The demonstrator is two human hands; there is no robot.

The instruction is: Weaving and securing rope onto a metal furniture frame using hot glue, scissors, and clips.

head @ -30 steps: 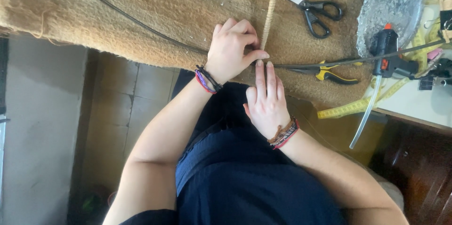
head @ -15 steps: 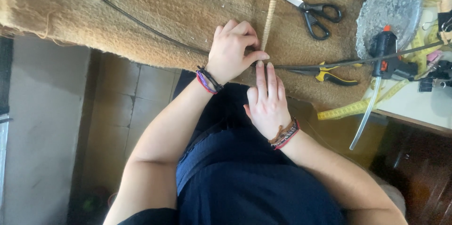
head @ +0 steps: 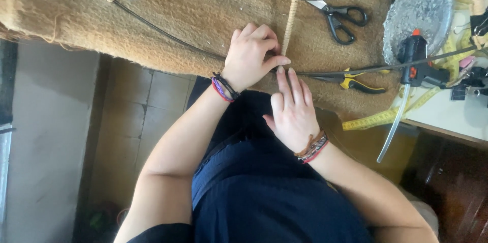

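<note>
Barely anything had shifted over the last second: both hands stayed at the same joint, so the binding work there looked mid-way, not finished. The left hand (head: 251, 55) was clenched over the spot where the pale wrapped rod (head: 291, 14) met the thin dark wire (head: 168, 37), thumb and forefinger pinching it. The right hand (head: 292, 113) lay flat, 2 fingertips pressing the wire just beside that pinch, gripping nothing. All this rested on a coarse, fuzzy tan blanket (head: 193, 4). Nearby lay black-handled scissors (head: 335, 14), yellow-handled pliers (head: 356, 83), a black glue gun (head: 414, 65) and a crinkled foil tray (head: 422, 9).
</note>
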